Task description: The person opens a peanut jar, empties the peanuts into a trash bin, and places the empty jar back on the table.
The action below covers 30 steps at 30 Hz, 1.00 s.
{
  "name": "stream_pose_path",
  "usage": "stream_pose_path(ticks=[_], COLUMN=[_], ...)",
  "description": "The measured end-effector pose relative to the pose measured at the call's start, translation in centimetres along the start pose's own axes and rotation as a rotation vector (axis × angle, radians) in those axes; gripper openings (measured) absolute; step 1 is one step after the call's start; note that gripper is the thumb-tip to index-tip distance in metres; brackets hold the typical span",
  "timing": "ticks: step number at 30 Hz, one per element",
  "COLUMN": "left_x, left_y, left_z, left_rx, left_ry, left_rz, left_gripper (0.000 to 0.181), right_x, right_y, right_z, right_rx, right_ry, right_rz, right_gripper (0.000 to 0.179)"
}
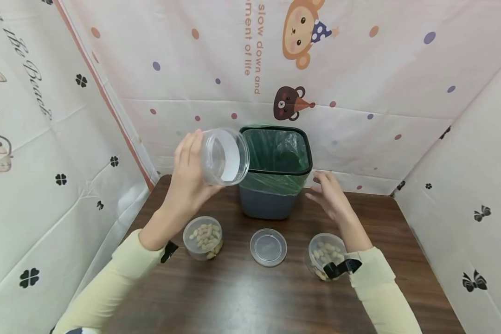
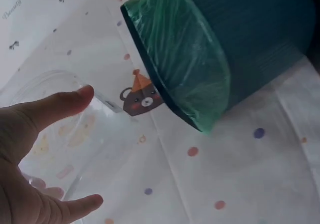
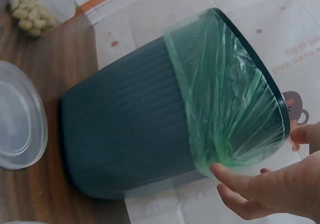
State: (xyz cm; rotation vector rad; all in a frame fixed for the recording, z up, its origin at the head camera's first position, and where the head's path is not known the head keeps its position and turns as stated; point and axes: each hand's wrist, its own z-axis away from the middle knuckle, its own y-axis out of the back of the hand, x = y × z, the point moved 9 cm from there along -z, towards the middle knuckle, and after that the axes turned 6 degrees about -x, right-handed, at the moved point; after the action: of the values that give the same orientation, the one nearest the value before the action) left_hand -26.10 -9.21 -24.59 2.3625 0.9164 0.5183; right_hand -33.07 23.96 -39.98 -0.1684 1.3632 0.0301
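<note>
My left hand [image 1: 188, 171] grips a clear round plastic tub [image 1: 217, 160], tipped on its side at the bin's left rim with its mouth facing right. Something white shows inside it in the head view. In the left wrist view the thumb lies along the wall of this tub [image 2: 55, 88]. A dark trash bin [image 1: 267, 204] stands upright, lined with a green plastic bag [image 1: 271, 183] folded over its rim. By the bin's right front corner is my right hand [image 1: 331, 197], its fingers loosely bent and holding nothing. In the right wrist view a fingertip [image 3: 217, 169] is right at the bag's folded edge.
A tub of peanuts [image 1: 204, 236] stands left of the bin, and a second tub of peanuts [image 1: 326, 253] sits partly under my right wrist. Between them a round clear lid [image 1: 268, 247] lies on the brown table [image 1: 234, 301]. Printed cloth walls [image 1: 359, 139] enclose the table.
</note>
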Motion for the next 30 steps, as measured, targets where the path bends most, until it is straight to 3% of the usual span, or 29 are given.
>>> stream_pose_path(ticks=[6,9,12,18,22,25,28,30], left_x=[-0.4,-0.6,-0.8,-0.7,-0.1,0.0,0.0,-0.1], left_y=[-0.5,-1.9,-3.8,-8.9,-13.2,-15.8,-17.2,-17.7], left_z=[3.5,5.3,7.3,11.9,15.9,19.2,21.4,22.2], left_rx=[-0.003,-0.035,-0.095,-0.219,-0.295,-0.345,-0.353,-0.344], left_ry=[0.064,0.106,0.181,0.365,0.461,0.578,0.679,0.717], left_rz=[0.087,0.143,0.206,0.328,0.439,0.494,0.522,0.539], left_gripper=[0.132,0.134,0.133,0.134,0.128,0.123,0.120,0.120], right_x=[1.7,2.4,3.1,4.9,6.4,7.5,8.4,8.9], right_y=[0.7,0.4,-0.4,-2.2,-2.9,-3.6,-4.0,-4.1], right_z=[2.2,3.5,4.7,5.7,5.7,5.5,5.5,5.5], right_rx=[0.113,0.214,0.278,0.271,0.262,0.238,0.216,0.213], right_ry=[0.107,0.189,0.277,0.355,0.360,0.360,0.354,0.353], right_rz=[0.355,0.592,0.746,0.809,0.823,0.832,0.840,0.844], right_gripper=[0.060,0.053,0.046,0.043,0.042,0.042,0.043,0.043])
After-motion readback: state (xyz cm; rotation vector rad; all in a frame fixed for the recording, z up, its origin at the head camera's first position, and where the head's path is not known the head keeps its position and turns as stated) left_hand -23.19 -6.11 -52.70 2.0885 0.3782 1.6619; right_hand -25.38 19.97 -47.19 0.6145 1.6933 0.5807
